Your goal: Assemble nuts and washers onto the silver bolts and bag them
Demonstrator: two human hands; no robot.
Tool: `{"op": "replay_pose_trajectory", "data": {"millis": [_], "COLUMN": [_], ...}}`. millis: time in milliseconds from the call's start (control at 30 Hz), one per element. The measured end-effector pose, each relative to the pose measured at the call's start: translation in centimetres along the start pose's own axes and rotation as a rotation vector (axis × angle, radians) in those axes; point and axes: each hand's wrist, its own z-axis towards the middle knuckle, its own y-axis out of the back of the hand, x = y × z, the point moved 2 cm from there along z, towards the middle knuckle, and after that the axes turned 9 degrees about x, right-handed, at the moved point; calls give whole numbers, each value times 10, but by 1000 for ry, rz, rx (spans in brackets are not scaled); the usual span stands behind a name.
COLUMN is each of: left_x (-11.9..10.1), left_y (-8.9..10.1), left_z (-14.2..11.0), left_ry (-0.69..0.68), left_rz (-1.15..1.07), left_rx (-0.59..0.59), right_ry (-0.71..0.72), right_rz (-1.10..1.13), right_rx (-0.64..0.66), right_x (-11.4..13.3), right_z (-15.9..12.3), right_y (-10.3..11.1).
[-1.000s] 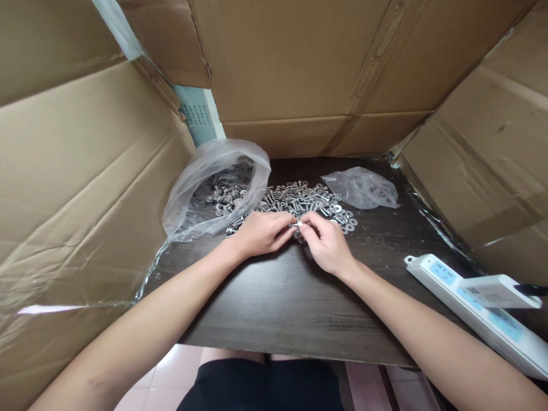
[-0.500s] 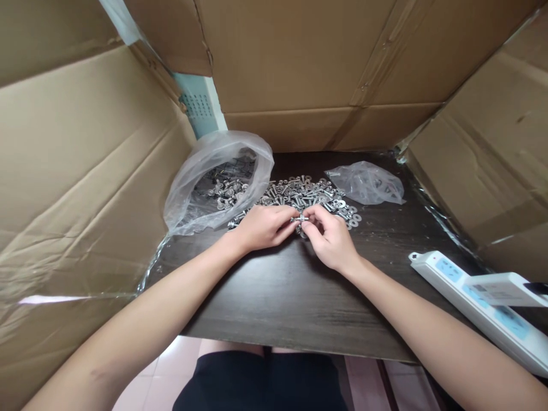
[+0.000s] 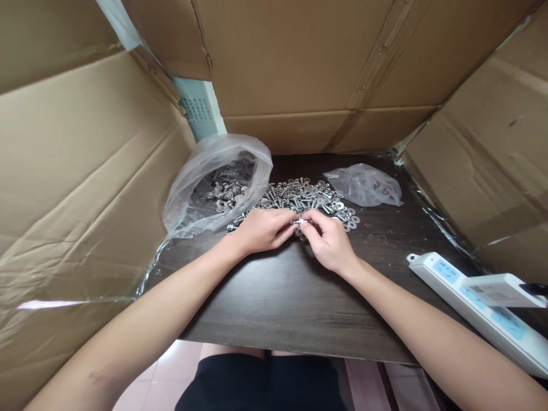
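Observation:
Between my two hands, just in front of a heap of bolts, nuts and washers [image 3: 295,196], is a small metal bolt [image 3: 302,222] lying roughly level. My left hand [image 3: 269,229] pinches its left end between thumb and fingers. The thumb and forefinger of my right hand [image 3: 327,237] close on the bolt's right part, where a nut or washer seems to sit, too small to make out. Fingertips hide much of the bolt. Left of the heap, an open clear plastic bag [image 3: 182,200] holds several bolts fitted with washers.
A smaller clear bag [image 3: 363,182] lies at the back right with some metal parts. On the right is a white power strip [image 3: 436,277] with a white adapter [image 3: 496,288] plugged in. Cardboard walls [image 3: 291,63] enclose the dark table [image 3: 274,302] at the back and both sides.
My right fingertips have closed in on the bolt's right end, which stuck out clear between them before. The left hand keeps its pinch. The whole view has shifted very slightly.

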Motion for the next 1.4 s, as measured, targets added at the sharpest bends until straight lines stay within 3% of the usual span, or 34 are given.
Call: {"op": "replay_pose_trajectory", "data": {"millis": [733, 1400], "left_x": [-3, -2], "left_y": [2, 1], "left_z": [1, 0], "left_ry": [-92, -39], "left_rz": [97, 53], "left_rx": [-13, 4], "right_ry": [34, 15], "right_rz": [-39, -20], "right_rx": [-72, -39], "right_x": [1, -1], "right_z": [0, -1], "right_y": [2, 2]}}
